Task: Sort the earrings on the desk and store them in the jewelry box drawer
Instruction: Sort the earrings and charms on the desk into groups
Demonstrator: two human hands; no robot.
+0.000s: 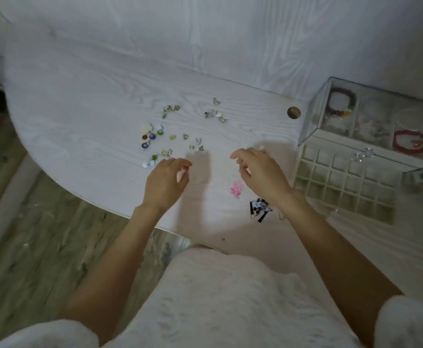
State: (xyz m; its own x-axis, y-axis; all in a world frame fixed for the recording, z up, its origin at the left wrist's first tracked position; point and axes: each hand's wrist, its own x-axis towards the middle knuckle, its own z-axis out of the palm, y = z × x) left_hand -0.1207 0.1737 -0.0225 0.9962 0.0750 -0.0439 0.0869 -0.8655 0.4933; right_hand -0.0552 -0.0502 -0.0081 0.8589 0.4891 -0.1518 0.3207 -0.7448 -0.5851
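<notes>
Several earrings lie scattered on the white desk (79,116): a colourful cluster (151,138), a metallic group (170,109), another metallic group (215,114), and small pieces (196,144). A pink earring (236,189) and a black-and-white one (258,208) lie by my right wrist. My left hand (166,180) hovers just below the colourful cluster, fingers loosely curled, holding nothing that I can see. My right hand (260,172) hovers left of the open drawer (343,183), fingers curled down; whether it pinches something small is unclear.
The glass jewelry box (315,114) stands at the right with bracelets inside; its gridded drawer juts toward me. A round cable hole (294,112) sits left of the box. The desk's curved edge runs under my forearms, with wooden floor to the left.
</notes>
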